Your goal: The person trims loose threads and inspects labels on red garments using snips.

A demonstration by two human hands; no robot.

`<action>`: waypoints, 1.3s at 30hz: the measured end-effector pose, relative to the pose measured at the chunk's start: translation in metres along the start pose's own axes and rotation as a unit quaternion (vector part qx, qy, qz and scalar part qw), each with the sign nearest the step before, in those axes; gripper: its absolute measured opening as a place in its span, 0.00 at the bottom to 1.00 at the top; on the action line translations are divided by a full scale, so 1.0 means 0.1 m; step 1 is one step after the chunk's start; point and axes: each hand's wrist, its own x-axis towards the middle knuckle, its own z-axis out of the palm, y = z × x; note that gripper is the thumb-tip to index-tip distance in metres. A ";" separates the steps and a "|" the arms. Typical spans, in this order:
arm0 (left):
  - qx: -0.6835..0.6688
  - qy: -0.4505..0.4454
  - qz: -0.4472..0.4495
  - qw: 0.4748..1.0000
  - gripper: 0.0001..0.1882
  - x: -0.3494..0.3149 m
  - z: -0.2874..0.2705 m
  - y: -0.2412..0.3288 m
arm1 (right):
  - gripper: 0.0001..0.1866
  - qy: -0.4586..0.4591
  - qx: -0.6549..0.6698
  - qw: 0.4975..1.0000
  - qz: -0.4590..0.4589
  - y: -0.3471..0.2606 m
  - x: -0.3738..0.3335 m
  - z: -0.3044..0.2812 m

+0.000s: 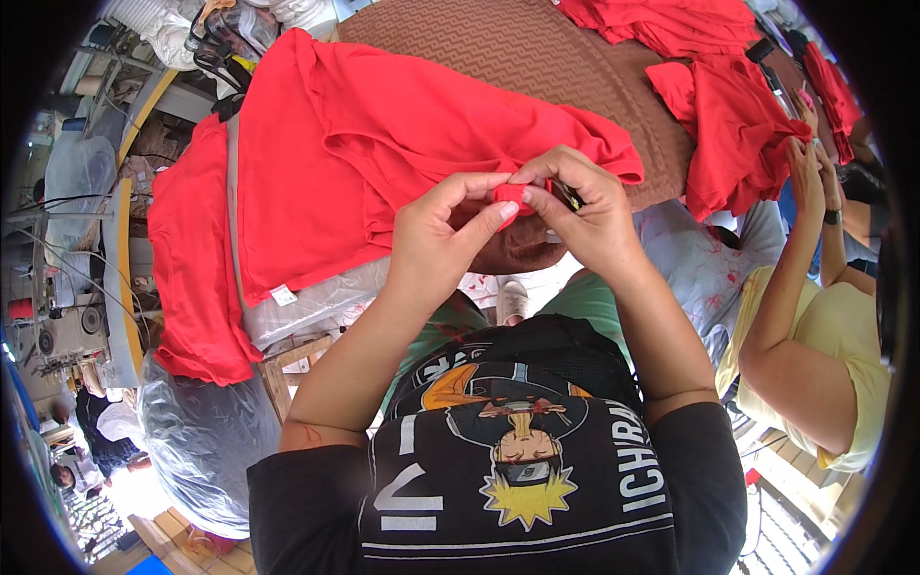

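A large red garment (316, 172) lies spread over the table in front of me. My left hand (446, 225) pinches a small folded bit of the red cloth between thumb and fingertips. Close against it, my right hand (585, 211) pinches the same fold from the other side, the fingertips of both hands nearly meeting. A small dark and yellow tool (567, 195) shows partly inside my right hand; its kind is mostly hidden by the fingers. A white label (283, 295) sticks out at the garment's lower left edge.
Brown patterned cloth (460, 48) covers the table. At the right, a person in a yellow top (815, 364) handles another red garment (738, 125). More red cloth (201, 259) hangs over the left edge. A sewing machine (72, 335) and a plastic-wrapped bundle (192, 441) stand at the left.
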 end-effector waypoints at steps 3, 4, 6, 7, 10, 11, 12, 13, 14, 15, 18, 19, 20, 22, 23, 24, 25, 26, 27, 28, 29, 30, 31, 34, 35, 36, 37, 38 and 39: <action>0.006 0.030 -0.007 0.999 0.13 0.00 -0.05 -0.07 | 0.13 0.055 0.011 0.995 0.077 -0.11 0.00 0.04; 0.005 0.043 -0.010 0.999 0.12 0.00 -0.06 -0.08 | 0.15 0.069 0.005 0.996 0.064 -0.11 -0.01 0.06; -0.012 0.067 -0.023 0.997 0.12 0.01 -0.05 -0.08 | 0.17 0.099 -0.008 0.994 0.038 -0.10 -0.03 0.08; -0.022 0.078 -0.029 0.996 0.12 0.01 -0.05 -0.08 | 0.17 0.098 0.000 0.994 0.044 -0.11 -0.05 0.07; -0.054 0.093 -0.034 0.994 0.13 0.00 -0.01 -0.03 | 0.18 0.089 0.021 0.995 0.051 -0.11 -0.10 0.08; -0.053 0.093 -0.029 0.994 0.13 0.01 0.00 -0.03 | 0.18 0.085 0.027 0.995 0.046 -0.09 -0.11 0.09; -0.047 0.086 -0.018 0.995 0.13 0.01 0.00 -0.05 | 0.18 0.081 0.032 0.995 0.041 -0.07 -0.11 0.10; -0.041 0.080 -0.007 0.996 0.13 0.00 -0.01 -0.08 | 0.16 0.070 0.028 0.996 0.049 -0.09 -0.11 0.09; -0.028 0.067 0.010 0.997 0.13 -0.01 -0.02 -0.12 | 0.15 0.059 0.023 0.996 0.057 -0.11 -0.09 0.08; -0.013 0.059 0.022 0.998 0.12 -0.02 -0.03 -0.14 | 0.13 0.048 0.019 0.997 0.064 -0.13 -0.08 0.07; 0.038 0.051 0.045 0.997 0.11 -0.04 0.01 -0.07 | 0.09 0.024 0.027 0.997 0.073 -0.10 -0.09 0.07; 0.056 0.057 0.050 0.996 0.10 -0.06 0.03 -0.05 | 0.08 0.031 0.042 0.996 0.075 -0.09 -0.09 0.07; 0.076 0.073 0.055 0.993 0.09 -0.06 0.06 -0.05 | 0.08 0.037 0.057 0.995 0.076 -0.08 -0.10 0.09; 0.117 0.067 0.144 0.980 0.08 -0.07 0.06 -0.01 | 0.07 0.048 0.066 0.994 0.078 -0.05 -0.11 0.10; 0.139 0.043 0.227 0.963 0.08 -0.07 -0.01 0.05 | 0.07 0.053 0.060 0.994 0.078 -0.03 -0.11 0.09; 0.134 -0.013 0.308 0.942 0.08 -0.07 -0.19 0.10 | 0.08 0.059 0.053 0.994 0.079 -0.02 -0.12 0.07; 0.123 -0.074 0.383 0.912 0.08 -0.06 -0.38 0.15 | 0.07 0.077 0.063 0.992 0.076 -0.01 -0.12 0.06; 0.013 -0.067 0.326 0.943 0.08 -0.16 -0.36 0.31 | 0.07 0.093 0.072 0.990 0.074 0.00 -0.11 0.05; -0.111 -0.051 0.272 0.955 0.08 -0.28 -0.33 0.49 | 0.07 0.107 0.086 0.988 0.071 0.01 -0.11 0.05; -0.232 -0.023 0.226 0.946 0.09 -0.39 -0.30 0.68 | 0.07 0.108 0.103 0.985 0.081 0.01 -0.11 0.05; -0.147 -0.045 0.236 0.959 0.11 -0.38 -0.28 0.75 | 0.07 0.112 0.112 0.983 0.090 0.01 -0.13 0.05; -0.053 -0.067 0.243 0.966 0.13 -0.35 -0.26 0.85 | 0.06 0.117 0.128 0.980 0.098 0.02 -0.12 0.04; 0.041 -0.088 0.248 0.964 0.15 -0.32 -0.25 0.94 | 0.06 0.122 0.144 0.976 0.106 0.02 -0.12 0.03; 0.265 -0.100 0.262 0.923 0.21 -0.22 -0.20 0.86 | 0.07 0.114 0.071 0.989 0.068 -0.03 -0.11 0.05; 0.310 -0.076 0.267 0.909 0.22 -0.16 -0.15 0.76 | 0.07 0.116 0.041 0.991 0.049 -0.07 -0.09 0.05; 0.323 -0.030 0.273 0.906 0.22 -0.13 -0.08 0.58 | 0.07 0.112 0.050 0.991 0.048 -0.09 -0.08 0.06; 0.335 0.016 0.276 0.901 0.22 -0.10 -0.02 0.38 | 0.07 0.108 0.057 0.991 0.048 -0.10 -0.08 0.08; 0.355 0.038 0.271 0.894 0.23 -0.10 0.03 0.31 | 0.07 0.105 0.062 0.991 0.051 -0.10 -0.09 0.08; 0.375 0.059 0.265 0.886 0.23 -0.09 0.08 0.25 | 0.07 0.100 0.061 0.991 0.062 -0.12 -0.10 0.08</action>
